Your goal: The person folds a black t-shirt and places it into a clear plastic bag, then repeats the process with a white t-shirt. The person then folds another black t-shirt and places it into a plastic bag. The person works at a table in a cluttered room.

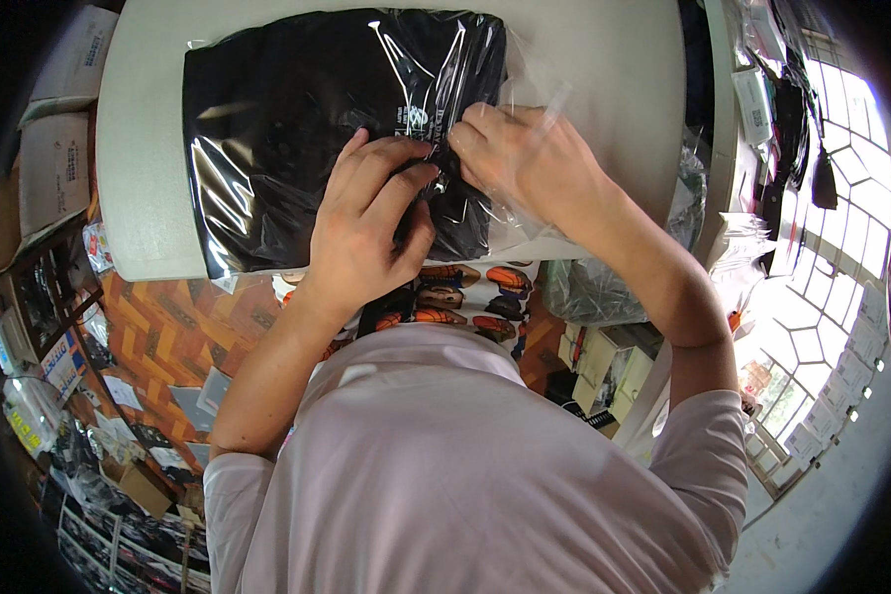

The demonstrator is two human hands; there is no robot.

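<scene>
A folded black garment (289, 96) lies inside a clear plastic bag (226, 178) on a white table (594, 52). White print shows on the dark cloth between my hands. My left hand (375, 208) rests on the bagged garment with bent fingers, its fingertips touching the plastic near the print. At the bag's right end, my right hand (516, 156) has its fingers curled on the plastic and seems to pinch it. Loose clear film lies over the back of that hand and the wrist. Its fingertips are partly hidden.
Cardboard boxes (56, 163) stand at the left beyond the table edge. A clear plastic bag (590, 289) hangs or lies below the table's right side. A shelf with a white box (753, 106) and black tassels (824, 178) is at the right, by a barred window.
</scene>
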